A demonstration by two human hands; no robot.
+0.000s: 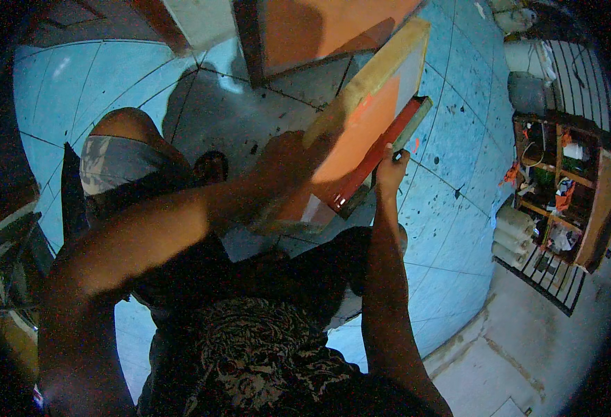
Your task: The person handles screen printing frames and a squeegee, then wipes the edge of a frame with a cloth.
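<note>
A screen-printing frame [373,73] with pale wooden sides stands tilted in front of me, its mesh largely covered in orange. My left hand [295,156] is in deep shadow at the frame's left side and appears wrapped around it; its fingers are hard to make out. In my right hand [391,170] is a long, trough-like scoop coater [382,156], red along its face with dark ends. The thumb lies on the coater's face, and the other fingers are partly hidden behind it. The coater lies slantwise along the right part of the mesh.
Another orange panel with a dark edge [319,31] stands beyond the frame. At right, a wooden shelf unit [601,208] holds assorted items, with pale rolls [514,229] beside it. Dark spots mark the blue-lit tiled floor [451,208]. My bent knee [125,125] is at left.
</note>
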